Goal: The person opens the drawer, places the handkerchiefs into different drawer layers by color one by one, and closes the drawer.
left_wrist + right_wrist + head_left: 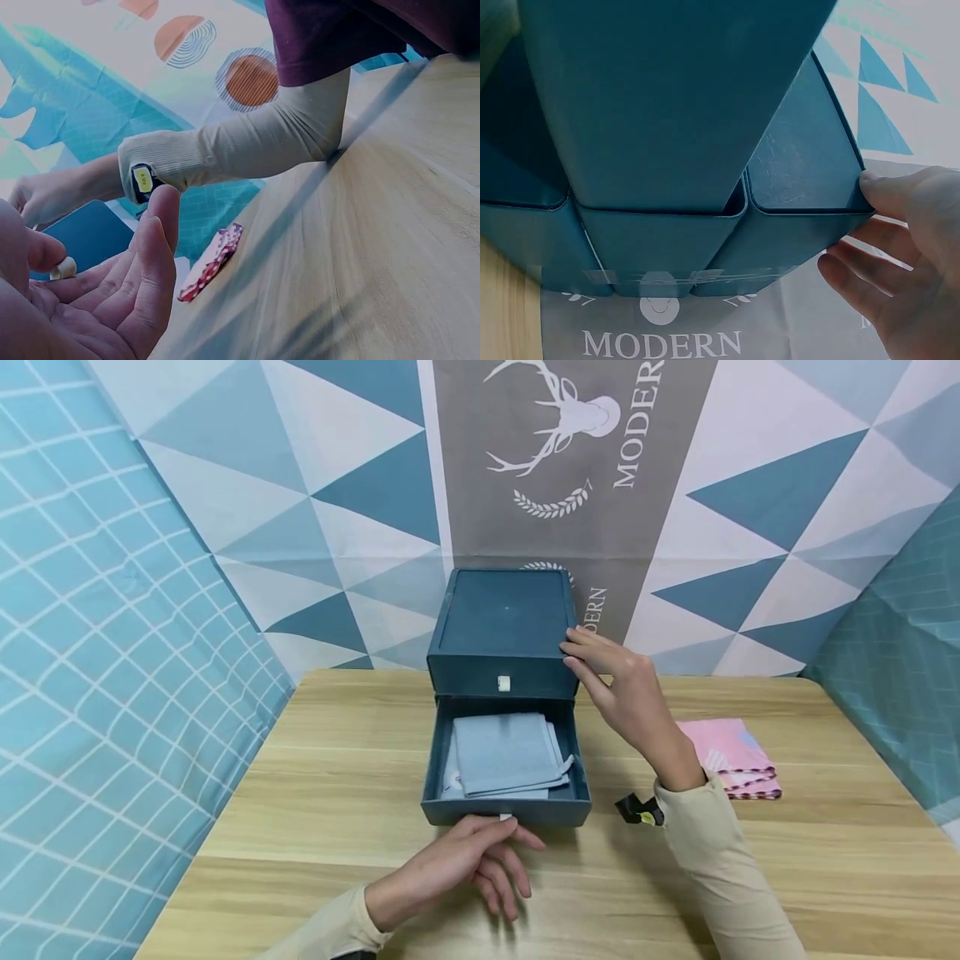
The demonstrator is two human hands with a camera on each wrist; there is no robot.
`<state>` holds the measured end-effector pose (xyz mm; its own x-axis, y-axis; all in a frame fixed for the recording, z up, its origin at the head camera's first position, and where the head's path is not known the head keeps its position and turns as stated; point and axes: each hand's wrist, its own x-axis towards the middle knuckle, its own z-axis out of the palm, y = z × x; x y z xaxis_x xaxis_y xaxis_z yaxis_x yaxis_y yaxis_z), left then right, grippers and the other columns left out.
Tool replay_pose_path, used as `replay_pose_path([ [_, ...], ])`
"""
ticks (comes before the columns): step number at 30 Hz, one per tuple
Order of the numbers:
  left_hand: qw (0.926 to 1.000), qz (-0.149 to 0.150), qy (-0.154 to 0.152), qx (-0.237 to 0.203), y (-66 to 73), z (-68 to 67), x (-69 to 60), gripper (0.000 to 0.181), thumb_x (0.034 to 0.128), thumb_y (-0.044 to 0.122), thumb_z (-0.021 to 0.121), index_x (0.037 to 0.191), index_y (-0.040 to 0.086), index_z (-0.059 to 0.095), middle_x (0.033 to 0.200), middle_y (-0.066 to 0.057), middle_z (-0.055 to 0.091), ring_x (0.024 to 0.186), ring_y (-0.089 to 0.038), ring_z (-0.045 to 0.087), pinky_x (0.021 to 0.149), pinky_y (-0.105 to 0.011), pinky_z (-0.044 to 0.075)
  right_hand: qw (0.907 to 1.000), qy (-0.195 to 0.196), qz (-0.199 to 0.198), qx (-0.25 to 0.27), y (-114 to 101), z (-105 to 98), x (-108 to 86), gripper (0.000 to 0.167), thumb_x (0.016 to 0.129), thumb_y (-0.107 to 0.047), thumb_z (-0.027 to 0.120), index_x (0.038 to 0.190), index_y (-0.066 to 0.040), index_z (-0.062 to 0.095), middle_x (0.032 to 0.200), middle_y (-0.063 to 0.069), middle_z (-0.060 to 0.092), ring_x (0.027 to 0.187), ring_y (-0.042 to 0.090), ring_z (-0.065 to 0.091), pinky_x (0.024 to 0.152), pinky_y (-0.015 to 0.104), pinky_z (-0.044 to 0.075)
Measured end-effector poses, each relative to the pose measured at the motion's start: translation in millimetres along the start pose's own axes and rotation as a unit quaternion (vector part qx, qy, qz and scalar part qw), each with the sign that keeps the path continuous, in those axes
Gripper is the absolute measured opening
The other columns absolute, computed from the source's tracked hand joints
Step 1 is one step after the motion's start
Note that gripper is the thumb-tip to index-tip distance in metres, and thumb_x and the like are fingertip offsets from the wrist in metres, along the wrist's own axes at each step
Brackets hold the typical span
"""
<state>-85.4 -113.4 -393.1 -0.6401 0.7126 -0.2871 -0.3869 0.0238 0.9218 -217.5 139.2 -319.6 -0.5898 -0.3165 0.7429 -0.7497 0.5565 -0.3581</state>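
At the far left, a light-blue gridded cloth [82, 635] hangs beside the surface [330, 810]. My left hand [480, 860] comes next: thumb and a finger pinch a white tab [64, 268] on the lower drawer [540, 814], the other fingers loose. My left wrist view shows that pinch; from my head, the tab is mostly covered.

The drawer juts out from the dark teal drawer unit [510, 610] at the middle of the surface. In it lies a folded grey-blue cloth [498, 752], its layers slightly offset. Behind, a patterned backdrop [367, 443] bears a deer head and "MODERN", cut or covered from my head, whole in my right wrist view.

My right hand [615, 677] presses the unit's upper right edge, fingers spread apart. A folded pink cloth [723, 756] lies right of the unit. Only my left wrist view shows a maroon garment [322, 45] and my wristband's yellow label [142, 178], too small to read.
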Motion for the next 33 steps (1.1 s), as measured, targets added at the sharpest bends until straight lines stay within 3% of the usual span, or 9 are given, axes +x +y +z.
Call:
replay_pose_path([
  [20,0.9997,0.017,0.015,0.002,3.2,-0.3,6.1,0.050,0.1063,0.043,0.041,0.129,0.004,0.063,0.090,-0.010,0.072,0.069,-0.016,0.072,0.059,-0.025,0.056,0.9999,0.001,0.010,0.008,0,-1,-0.7,0.025,0.094,-0.010,0.069,0.119,-0.006,0.073,0.132,0.010,0.065,0.130,0.025,0.055,0.102,0.047,0.047],
  [33,0.9984,0.009,0.052,0.018,8.9,-4.7,10.9,0.054,0.1057,0.044,0.042,0.131,0.000,0.061,0.089,-0.011,0.072,0.067,-0.016,0.071,0.059,-0.027,0.056,0.9999,0.002,0.009,0.014,2,0,0.0,0.024,0.095,-0.010,0.069,0.118,-0.006,0.073,0.131,0.010,0.065,0.128,0.027,0.056,0.102,0.048,0.048],
])
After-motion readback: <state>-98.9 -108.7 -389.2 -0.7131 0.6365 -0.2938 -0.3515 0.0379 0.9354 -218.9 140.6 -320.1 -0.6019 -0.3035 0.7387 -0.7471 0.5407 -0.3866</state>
